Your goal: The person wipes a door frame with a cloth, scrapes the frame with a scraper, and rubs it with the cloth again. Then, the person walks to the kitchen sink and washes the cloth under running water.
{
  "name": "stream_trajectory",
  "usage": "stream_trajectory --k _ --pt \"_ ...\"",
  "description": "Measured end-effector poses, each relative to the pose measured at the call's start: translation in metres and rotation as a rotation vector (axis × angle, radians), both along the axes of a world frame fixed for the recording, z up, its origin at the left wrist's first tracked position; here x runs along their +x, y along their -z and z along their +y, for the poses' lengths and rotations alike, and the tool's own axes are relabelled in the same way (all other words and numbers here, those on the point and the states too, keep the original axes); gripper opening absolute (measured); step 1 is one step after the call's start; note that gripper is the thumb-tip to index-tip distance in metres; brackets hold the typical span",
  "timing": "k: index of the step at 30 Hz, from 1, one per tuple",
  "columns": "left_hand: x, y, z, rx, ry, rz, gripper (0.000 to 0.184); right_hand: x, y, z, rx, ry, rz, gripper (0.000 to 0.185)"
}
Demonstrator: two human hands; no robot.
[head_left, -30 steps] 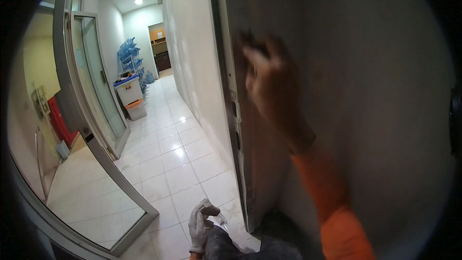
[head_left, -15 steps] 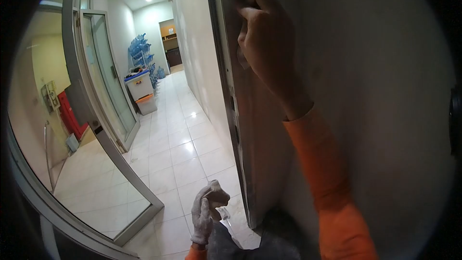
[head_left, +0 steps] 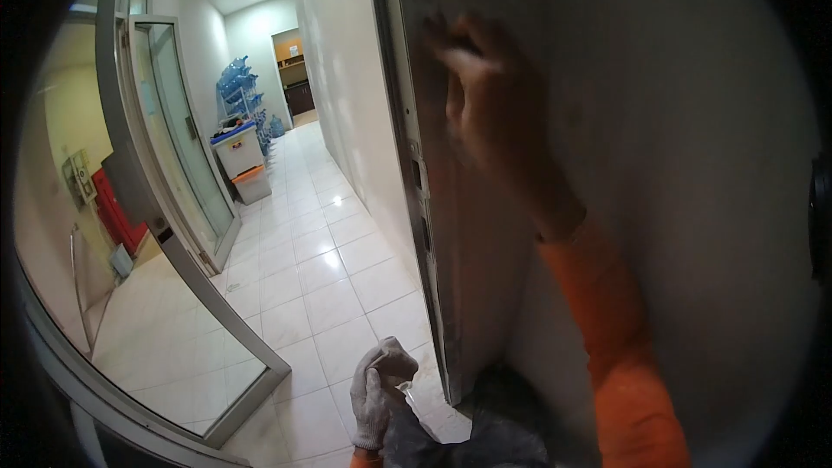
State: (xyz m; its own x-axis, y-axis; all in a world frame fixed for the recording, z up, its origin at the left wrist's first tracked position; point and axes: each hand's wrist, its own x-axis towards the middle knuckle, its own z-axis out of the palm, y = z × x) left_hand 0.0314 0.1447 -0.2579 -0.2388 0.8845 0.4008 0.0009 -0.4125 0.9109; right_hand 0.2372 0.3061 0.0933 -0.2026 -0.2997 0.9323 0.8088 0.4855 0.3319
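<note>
My right hand (head_left: 503, 104), bare below an orange sleeve, is raised against the dark door surface (head_left: 468, 234) near its metal edge strip (head_left: 420, 182). Its fingers are pinched together; whatever they hold is too dark and blurred to tell. Low in the view, my left hand (head_left: 373, 399) wears a whitish knit glove and is closed around a bunched light cloth (head_left: 397, 362), perhaps another glove. Two slots show in the edge strip, below the level of my right hand.
On the left stands a metal-framed glass door (head_left: 225, 321). A white-tiled corridor (head_left: 303, 243) leads back past stacked plastic boxes (head_left: 238, 156) and a rack of blue water bottles (head_left: 238, 91). A red object (head_left: 117, 212) shows through the glass.
My right hand rose along the door edge, then came slightly down again. My left hand keeps hold of the light cloth. The camera view has shifted a little.
</note>
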Motion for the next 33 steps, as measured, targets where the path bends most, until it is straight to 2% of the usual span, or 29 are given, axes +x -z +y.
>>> stream_trajectory --k 4,7,8,11,13,14,16,19,22,25,28,29,31,33 --pt "-0.004 0.007 0.002 -0.021 0.053 -0.055 0.041 -0.005 -0.019 -0.006 0.049 -0.010 -0.002 0.036" --pt "-0.003 0.021 0.005 0.024 0.103 -0.191 0.041 -0.002 0.010 -0.007 -0.017 0.001 -0.019 0.038" --pt "-0.001 0.025 0.008 0.054 0.120 -0.250 0.041 -0.004 0.004 -0.003 -0.019 0.014 -0.002 0.039" --pt "-0.010 0.017 0.006 0.042 -0.002 0.068 0.042 -0.003 -0.015 0.000 0.010 0.046 0.026 0.040" --pt "-0.007 0.011 0.001 0.023 0.055 -0.061 0.043 -0.003 -0.022 -0.015 0.087 0.049 -0.018 0.040" --pt "-0.005 0.010 0.000 0.017 0.084 -0.129 0.043 -0.002 -0.016 -0.018 0.037 0.058 -0.009 0.039" --pt "-0.007 0.015 0.000 0.015 0.058 -0.124 0.043 0.001 0.001 -0.025 -0.060 0.072 0.014 0.038" --pt "-0.011 0.022 0.000 0.002 0.024 -0.106 0.043 0.004 -0.026 -0.015 -0.140 0.240 0.092 0.037" --pt "-0.013 0.020 -0.001 0.010 0.030 -0.093 0.043 0.004 -0.014 -0.026 -0.062 0.208 0.000 0.037" --pt "-0.014 0.026 -0.002 0.027 0.028 -0.114 0.043 0.002 -0.003 -0.025 -0.090 0.142 0.039 0.036" --pt "-0.016 0.025 -0.005 0.009 0.056 -0.129 0.042 0.008 -0.032 -0.008 -0.097 0.129 0.069 0.034" --pt "-0.017 0.025 -0.006 0.002 0.071 -0.138 0.042 0.009 -0.024 -0.010 -0.079 0.133 0.048 0.034" --pt "-0.025 0.045 -0.001 -0.016 0.059 -0.119 0.042 0.005 -0.001 -0.016 -0.023 0.132 -0.012 0.033" --pt "-0.025 0.059 0.006 -0.005 0.074 -0.153 0.042 0.001 -0.006 -0.011 -0.013 0.097 0.016 0.034"
